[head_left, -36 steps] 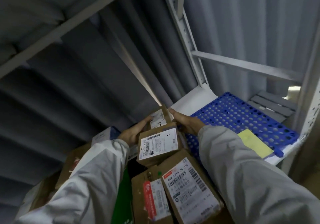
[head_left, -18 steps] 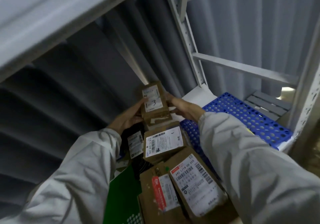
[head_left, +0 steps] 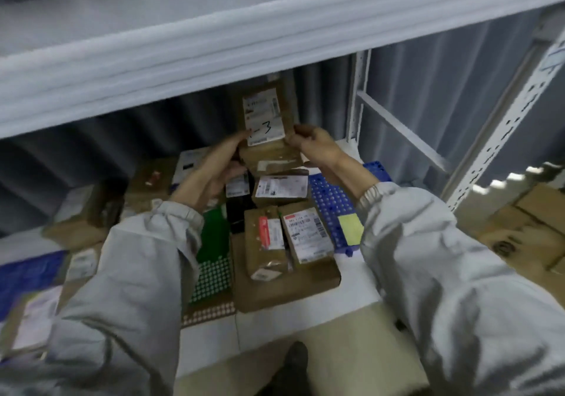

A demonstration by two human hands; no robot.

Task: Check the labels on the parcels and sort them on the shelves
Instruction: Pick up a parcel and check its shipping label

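Head: both hands [head_left: 315,143] raised, pinching parcel [head_left: 266,117] upright.

A white metal shelf board [head_left: 360,276] carried a crowd of parcels, with a second pale shelf edge [head_left: 244,44] running across above it. On the board lay a broad flat brown cardboard box [head_left: 275,291], a green packet printed with white dots [head_left: 212,261], a blue perforated plastic tray [head_left: 331,206] with a yellow slip of paper [head_left: 350,227] on it, and a blue plastic mailer [head_left: 27,270] at the left end. Two small brown cartons bearing white printed labels [head_left: 287,236] rested side by side on the broad box, while more labelled brown boxes [head_left: 146,187] sat further back, too blurred to tell apart.
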